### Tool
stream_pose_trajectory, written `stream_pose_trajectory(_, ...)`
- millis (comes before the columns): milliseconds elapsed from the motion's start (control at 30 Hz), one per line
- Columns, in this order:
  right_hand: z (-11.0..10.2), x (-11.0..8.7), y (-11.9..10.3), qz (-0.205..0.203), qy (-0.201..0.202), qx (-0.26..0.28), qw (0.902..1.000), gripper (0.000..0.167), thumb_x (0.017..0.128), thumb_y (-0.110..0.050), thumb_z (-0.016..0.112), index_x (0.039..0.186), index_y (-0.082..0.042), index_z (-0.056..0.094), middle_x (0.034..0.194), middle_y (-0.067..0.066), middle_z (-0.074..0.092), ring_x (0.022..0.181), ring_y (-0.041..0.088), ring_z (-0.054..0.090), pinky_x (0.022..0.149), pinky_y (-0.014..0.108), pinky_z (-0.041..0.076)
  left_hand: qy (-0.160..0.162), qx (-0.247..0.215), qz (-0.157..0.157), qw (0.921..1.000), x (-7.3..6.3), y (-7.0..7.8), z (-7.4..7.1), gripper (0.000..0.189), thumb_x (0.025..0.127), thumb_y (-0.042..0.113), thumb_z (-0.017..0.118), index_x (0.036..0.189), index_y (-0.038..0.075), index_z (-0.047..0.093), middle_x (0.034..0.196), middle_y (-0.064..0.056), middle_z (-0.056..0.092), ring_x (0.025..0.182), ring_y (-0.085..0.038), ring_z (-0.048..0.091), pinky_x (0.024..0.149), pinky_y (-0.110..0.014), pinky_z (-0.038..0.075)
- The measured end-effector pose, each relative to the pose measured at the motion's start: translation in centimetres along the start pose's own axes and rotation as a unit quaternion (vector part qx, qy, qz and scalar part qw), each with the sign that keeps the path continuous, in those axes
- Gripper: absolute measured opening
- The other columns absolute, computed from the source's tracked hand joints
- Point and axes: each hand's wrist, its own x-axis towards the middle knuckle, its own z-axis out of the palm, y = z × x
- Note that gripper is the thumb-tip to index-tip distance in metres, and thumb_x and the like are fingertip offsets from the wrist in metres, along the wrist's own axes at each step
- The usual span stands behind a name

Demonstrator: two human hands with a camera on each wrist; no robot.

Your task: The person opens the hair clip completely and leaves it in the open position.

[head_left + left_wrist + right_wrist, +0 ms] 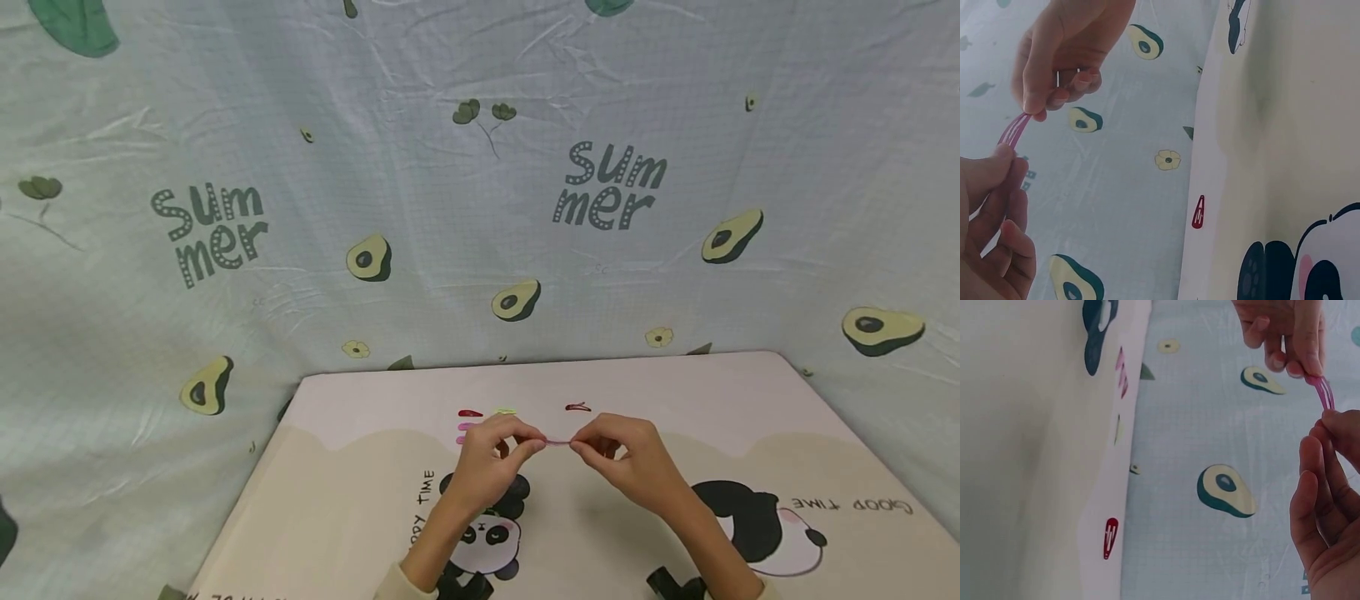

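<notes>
left hand [483, 468], right hand [637, 462]: pinching pink hair clip [558, 442] by ends | red clip [577, 407]: near surface's [337, 500] far edge | pink clips [465, 426]: partly behind left hand; green clip [507, 411] nearby

A pale blue-green, creased cloth [442, 192] hangs behind the surface [337, 500] and shows along both its sides. It is printed with halved avocados [516, 301], small yellow flowers [659, 337], green leaves [75, 25] and the word "summer" [611, 187]. The surface has rounded far corners, pale pink above cream, with a panda [491, 537] and "GOOD TIME" [852, 506] printed on it. Soft light glints on the creases.
</notes>
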Motion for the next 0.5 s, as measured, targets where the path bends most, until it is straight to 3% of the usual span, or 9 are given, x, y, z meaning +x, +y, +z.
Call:
stream_pose_trajectory(267, 0.09, -0.01, -0.02, 0.012, -0.003, 0.003, 0.9999, 0.021, 0.082, 0.001, 0.082, 0.091, -0.017, 0.077, 0.076, -0.011, 0.069, 0.064, -0.003, 0.055, 0.056, 0.020, 0.052, -0.004, 0.017, 0.016, 0.9997, -0.11, 0.00, 0.10, 0.004, 0.095, 0.014, 0.074, 0.094, 0.014, 0.077, 0.086, 0.001, 0.073, 0.079, -0.003, 0.054, 0.062, -0.018, 0.046)
stream_pose_trajectory(500, 0.32, 0.04, -0.40, -0.007, 0.017, 0.014, 0.9997, 0.023, 0.082, 0.003, 0.082, 0.089, -0.017, 0.075, 0.074, -0.008, 0.068, 0.062, -0.002, 0.055, 0.056, 0.017, 0.050, 0.016, 0.020, 0.040, 0.9989, -0.07, 0.14, 0.14, 0.004, 0.091, 0.011, 0.078, 0.094, 0.014, 0.078, 0.083, 0.002, 0.073, 0.078, -0.004, 0.056, 0.058, -0.019, 0.048)
